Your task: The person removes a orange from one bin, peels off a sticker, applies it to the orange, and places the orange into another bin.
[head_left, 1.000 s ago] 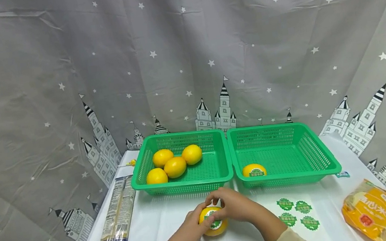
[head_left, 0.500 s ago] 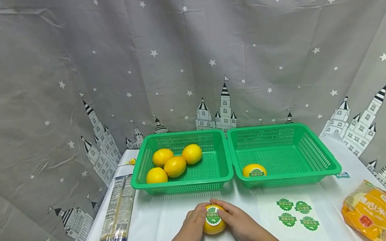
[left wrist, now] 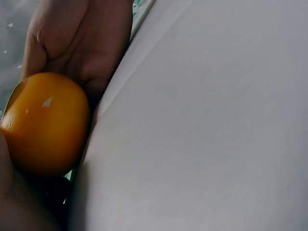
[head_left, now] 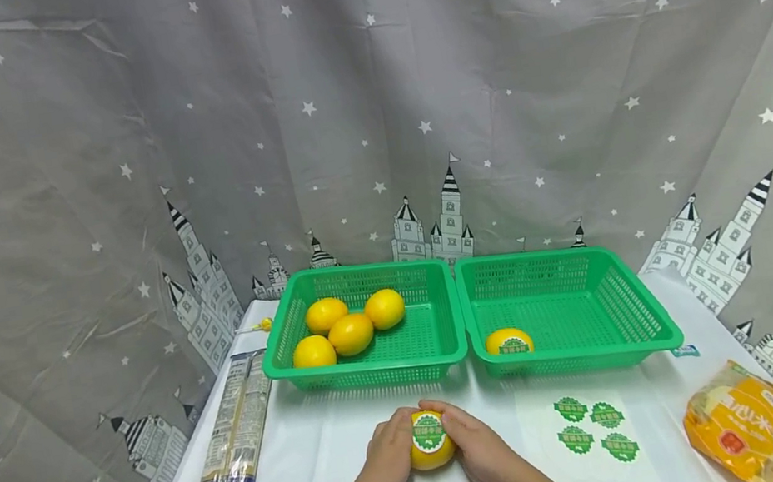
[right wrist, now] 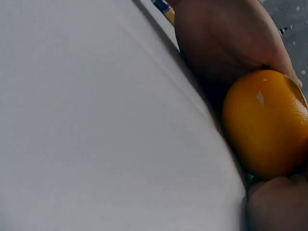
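Head view: labelled lemon point(head_left: 430, 440) sits between both hands, equally near; left hand point(head_left: 388, 460) and right hand point(head_left: 477, 450) clasp its sides; sticker faces up.

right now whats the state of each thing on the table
held lemon: stickered, gripped between left hand and right hand
left basket: holds four bare lemons
right basket: holds one stickered lemon
sticker sheet: flat, four stickers left
yellow snack bag: lying sealed
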`<action>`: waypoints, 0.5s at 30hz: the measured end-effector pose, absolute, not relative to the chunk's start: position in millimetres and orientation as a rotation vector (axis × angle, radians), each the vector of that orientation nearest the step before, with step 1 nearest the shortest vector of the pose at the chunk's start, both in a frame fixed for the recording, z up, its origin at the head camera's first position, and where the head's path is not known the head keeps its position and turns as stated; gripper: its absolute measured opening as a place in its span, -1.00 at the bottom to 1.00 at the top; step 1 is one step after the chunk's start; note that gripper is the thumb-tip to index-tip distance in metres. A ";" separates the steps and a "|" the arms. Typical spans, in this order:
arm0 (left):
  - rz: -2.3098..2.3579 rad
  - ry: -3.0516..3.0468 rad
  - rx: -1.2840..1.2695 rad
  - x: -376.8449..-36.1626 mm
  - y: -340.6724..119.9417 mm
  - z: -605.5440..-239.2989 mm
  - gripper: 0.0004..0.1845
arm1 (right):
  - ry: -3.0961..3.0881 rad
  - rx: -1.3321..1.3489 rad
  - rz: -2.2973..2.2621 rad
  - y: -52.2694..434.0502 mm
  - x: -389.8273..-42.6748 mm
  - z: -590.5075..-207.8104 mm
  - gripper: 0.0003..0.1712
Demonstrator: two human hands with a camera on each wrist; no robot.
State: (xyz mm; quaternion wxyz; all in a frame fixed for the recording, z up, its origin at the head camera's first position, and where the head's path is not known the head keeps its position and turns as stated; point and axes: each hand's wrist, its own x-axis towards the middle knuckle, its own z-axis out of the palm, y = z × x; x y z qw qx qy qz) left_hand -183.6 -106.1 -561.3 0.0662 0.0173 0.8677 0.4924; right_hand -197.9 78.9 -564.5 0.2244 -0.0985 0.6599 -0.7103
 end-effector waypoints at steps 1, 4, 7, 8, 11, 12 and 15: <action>1.486 2.608 0.066 -184.1 -106.9 -560.9 -0.45 | 1.785 -0.252 -1.989 78.1 -198.3 -563.6 -0.43; 1.471 2.577 0.135 -184.6 -109.8 -560.5 -0.40 | 1.732 -0.199 -2.049 72.7 -197.9 -560.3 -0.46; 1.434 2.573 0.212 -184.3 -111.8 -562.5 -0.30 | 1.778 -0.156 -2.057 64.7 -195.6 -557.6 -0.52; 1.425 2.577 0.228 -183.8 -112.0 -563.0 -0.27 | 1.802 -0.129 -2.064 62.0 -194.8 -557.0 -0.53; 1.416 2.606 0.253 -183.2 -111.3 -565.0 -0.24 | 1.888 -0.041 -2.074 55.3 -193.3 -556.8 -0.55; 1.418 2.614 0.257 -182.8 -111.1 -565.3 -0.25 | 1.920 -0.010 -2.072 53.5 -193.3 -556.9 -0.56; 1.400 2.652 0.266 -182.3 -110.9 -565.7 -0.21 | 1.982 0.060 -2.070 49.8 -194.7 -557.5 -0.62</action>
